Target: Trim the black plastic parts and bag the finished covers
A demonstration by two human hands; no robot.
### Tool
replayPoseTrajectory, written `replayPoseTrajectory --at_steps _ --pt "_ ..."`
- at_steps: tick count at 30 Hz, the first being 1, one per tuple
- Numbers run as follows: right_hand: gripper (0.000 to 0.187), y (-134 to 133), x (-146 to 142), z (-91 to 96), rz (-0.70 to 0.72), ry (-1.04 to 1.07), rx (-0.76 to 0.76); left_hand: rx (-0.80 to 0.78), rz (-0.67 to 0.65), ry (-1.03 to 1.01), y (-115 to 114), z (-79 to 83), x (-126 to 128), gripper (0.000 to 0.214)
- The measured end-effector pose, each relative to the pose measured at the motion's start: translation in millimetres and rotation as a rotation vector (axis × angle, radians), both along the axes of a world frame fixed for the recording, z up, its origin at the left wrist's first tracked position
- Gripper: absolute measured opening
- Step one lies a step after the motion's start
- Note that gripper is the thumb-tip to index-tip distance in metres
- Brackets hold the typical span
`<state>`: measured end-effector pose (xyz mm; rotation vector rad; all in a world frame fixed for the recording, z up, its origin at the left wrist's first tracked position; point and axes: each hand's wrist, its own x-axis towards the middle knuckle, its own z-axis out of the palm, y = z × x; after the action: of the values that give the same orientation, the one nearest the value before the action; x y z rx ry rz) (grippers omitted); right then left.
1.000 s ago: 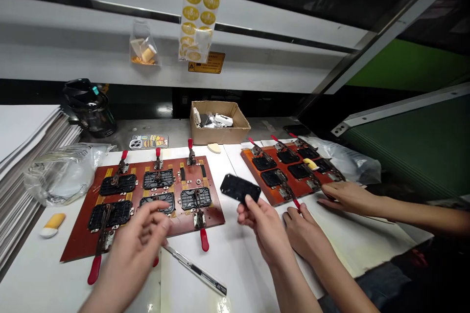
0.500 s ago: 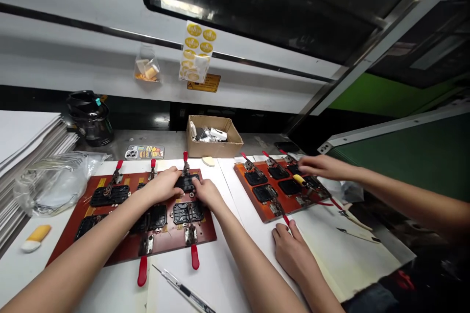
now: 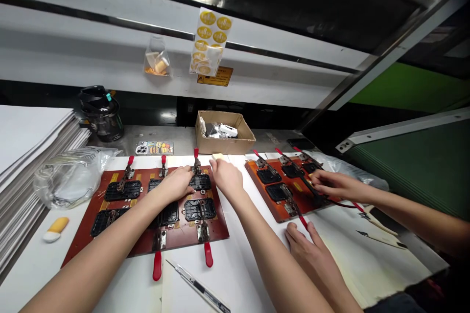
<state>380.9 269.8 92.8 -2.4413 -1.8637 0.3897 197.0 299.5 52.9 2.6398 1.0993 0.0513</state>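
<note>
Left hand point(image 3: 176, 185) fingers extended, released, tips on black plate point(image 3: 200, 182) at 1 o'clock of red clamp board point(image 3: 217, 222). Right hand point(image 3: 226, 177) fingers together at pale foam block point(image 3: 217, 156), 12 o'clock of board; grip can't tell. Co-worker's hand point(image 3: 340, 186) over orange clamp board point(image 3: 273, 207).

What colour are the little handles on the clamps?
Red: the toggle clamp handle shows best in the head view.
</note>
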Motion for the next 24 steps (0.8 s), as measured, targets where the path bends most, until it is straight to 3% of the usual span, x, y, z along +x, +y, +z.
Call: replayPoseTrajectory --at_steps 4,8,12,19,24 --pt "0.049 41.8 -19.1 14.0 0.133 0.033 0.047 -0.007 0.032 0.036 1.7 3.9 3.5 0.032" --pt "0.034 71.5 -48.7 9.2 0.170 -0.012 -0.011 -0.025 0.049 0.059 0.9 8.2 5.6 0.033" --pt "0.033 81.9 -63.0 -0.5 0.170 -0.059 -0.045 -0.039 0.054 0.051 1.1 10.1 6.5 0.037" --pt "0.034 103.7 -53.1 -15.2 0.235 -0.116 -0.102 -0.063 0.065 0.079 1.8 12.4 9.0 0.030" --pt "0.034 117.9 -64.2 -24.3 0.231 -0.144 -0.175 -0.048 0.053 0.086 3.1 9.3 8.8 0.029"
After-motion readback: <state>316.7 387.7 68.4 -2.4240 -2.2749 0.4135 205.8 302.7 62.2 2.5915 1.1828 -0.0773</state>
